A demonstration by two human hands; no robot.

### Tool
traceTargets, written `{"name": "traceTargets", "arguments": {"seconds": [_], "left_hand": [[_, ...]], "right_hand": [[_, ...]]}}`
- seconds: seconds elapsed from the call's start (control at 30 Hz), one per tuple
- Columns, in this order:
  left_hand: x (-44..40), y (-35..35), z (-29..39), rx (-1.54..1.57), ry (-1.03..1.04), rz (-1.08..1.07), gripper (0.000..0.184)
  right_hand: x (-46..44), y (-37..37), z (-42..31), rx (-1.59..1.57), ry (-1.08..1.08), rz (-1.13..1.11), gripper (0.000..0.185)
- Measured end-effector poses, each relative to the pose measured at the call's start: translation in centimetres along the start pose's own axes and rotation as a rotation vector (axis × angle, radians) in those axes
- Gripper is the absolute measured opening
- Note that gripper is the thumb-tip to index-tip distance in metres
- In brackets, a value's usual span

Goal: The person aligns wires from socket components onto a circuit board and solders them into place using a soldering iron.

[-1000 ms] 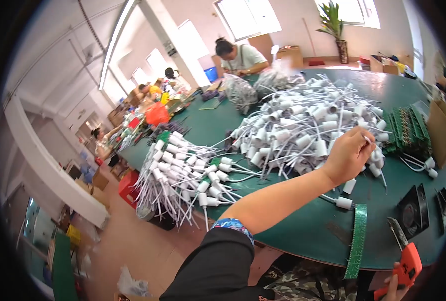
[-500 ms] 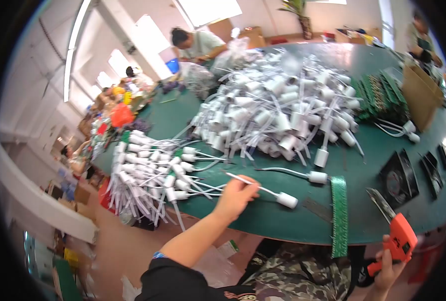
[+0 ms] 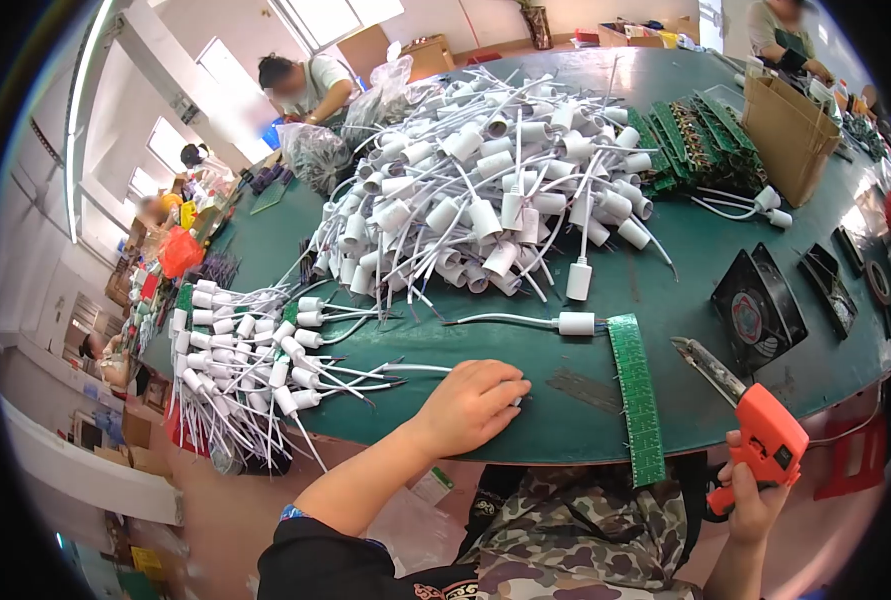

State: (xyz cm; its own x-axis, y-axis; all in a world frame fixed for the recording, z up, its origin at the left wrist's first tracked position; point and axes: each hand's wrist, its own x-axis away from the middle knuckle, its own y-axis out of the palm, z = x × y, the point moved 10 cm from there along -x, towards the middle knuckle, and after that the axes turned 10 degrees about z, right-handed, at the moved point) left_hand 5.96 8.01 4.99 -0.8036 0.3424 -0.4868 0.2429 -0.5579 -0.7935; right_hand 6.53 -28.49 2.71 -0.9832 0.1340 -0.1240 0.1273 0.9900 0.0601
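Observation:
My left hand rests low over the table near its front edge, fingers curled round a white cylindrical lamp socket that they mostly hide. Its white cable runs out leftward. Held in my right hand is a red soldering gun, its metal tip pointing up and left over the table edge. Between the hands lies a strip of green circuit boards, sticking out past the edge. Another white socket with cable touches or nearly touches the strip's top end.
A large heap of white sockets with cables fills the middle of the table. Rows of sockets on green boards lie left. A black fan, stacked green boards and a cardboard box stand right. People sit across the table.
My left hand has gone from pinching the cable, with the socket showing, to closing over the socket. The soldering gun has come up slightly. The whole view has shifted.

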Motion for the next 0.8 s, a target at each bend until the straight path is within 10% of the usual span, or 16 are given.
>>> {"name": "traceTargets", "arguments": {"seconds": [0.8], "left_hand": [[-4.2,2.8,-1.2,0.255,-0.188,0.023,0.022]], "right_hand": [[0.2,-0.3,1.0,-0.065,0.021,0.007,0.055]]}}
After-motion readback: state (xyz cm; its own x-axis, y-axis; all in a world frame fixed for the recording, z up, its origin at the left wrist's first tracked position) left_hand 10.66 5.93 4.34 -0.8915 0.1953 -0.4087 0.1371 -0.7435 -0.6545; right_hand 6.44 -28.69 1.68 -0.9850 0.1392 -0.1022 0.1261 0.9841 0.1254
